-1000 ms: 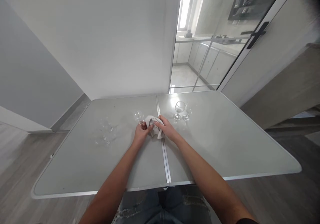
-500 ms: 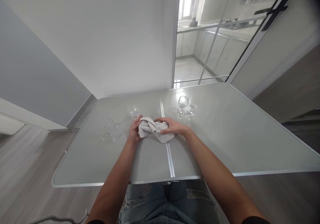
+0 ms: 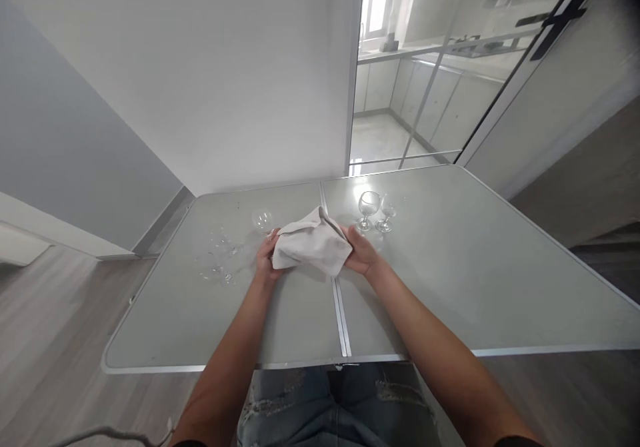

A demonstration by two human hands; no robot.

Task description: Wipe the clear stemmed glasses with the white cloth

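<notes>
Between my two hands a white cloth [image 3: 313, 247] is held up above the table, spread wide with a raised peak at its top. My left hand [image 3: 269, 255] is closed on the cloth's left end. My right hand [image 3: 359, 250] grips the right end, its fingers partly hidden behind the fabric. Just beyond my left hand shows the bowl of a clear glass [image 3: 263, 220]; whether that hand touches it I cannot tell. Anything wrapped inside the cloth is hidden.
Two clear stemmed glasses, a round one [image 3: 369, 204] and a narrower one [image 3: 386, 214], stand upright behind my right hand. More faint glassware [image 3: 219, 270] is at the left. The grey folding table [image 3: 475, 267] has a metal seam down its middle; a wall borders its far edge.
The cloth has gone from twisted and bunched to spread out wider and higher. My right hand has moved slightly right, from on top of the cloth to its right end.
</notes>
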